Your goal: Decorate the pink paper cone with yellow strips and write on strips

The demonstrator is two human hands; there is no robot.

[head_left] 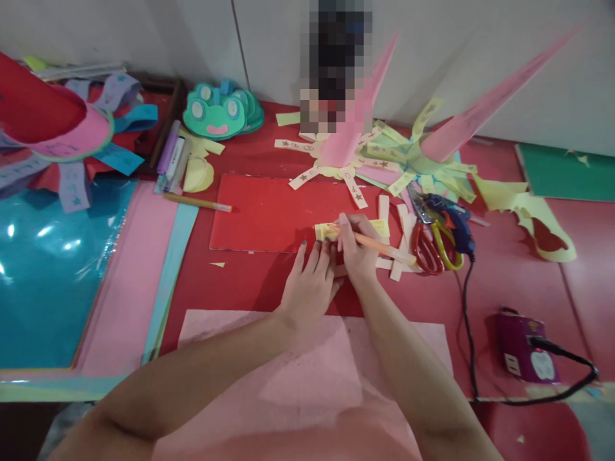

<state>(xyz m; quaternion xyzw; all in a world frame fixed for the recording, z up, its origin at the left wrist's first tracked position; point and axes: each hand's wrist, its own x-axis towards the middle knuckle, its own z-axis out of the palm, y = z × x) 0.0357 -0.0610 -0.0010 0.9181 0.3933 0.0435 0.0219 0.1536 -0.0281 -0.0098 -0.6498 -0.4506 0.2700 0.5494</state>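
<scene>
My right hand (356, 246) is closed around an orange pen (379, 245), its tip resting on a yellow paper strip (350, 229) that lies on a red sheet (269, 214). My left hand (311, 282) lies flat with fingers stretched out, fingertips pressing the left end of the strip. Several loose cream strips (401, 240) lie just right of my hands.
Scissors (432, 246) and a blue glue gun (454, 221) with a black cord (468, 320) lie to the right, beside a purple socket block (523, 349). Pink paper cones with strip rays (350, 144) stand behind. Frog masks (221, 115), markers (173, 160), teal foil (52, 269) at left.
</scene>
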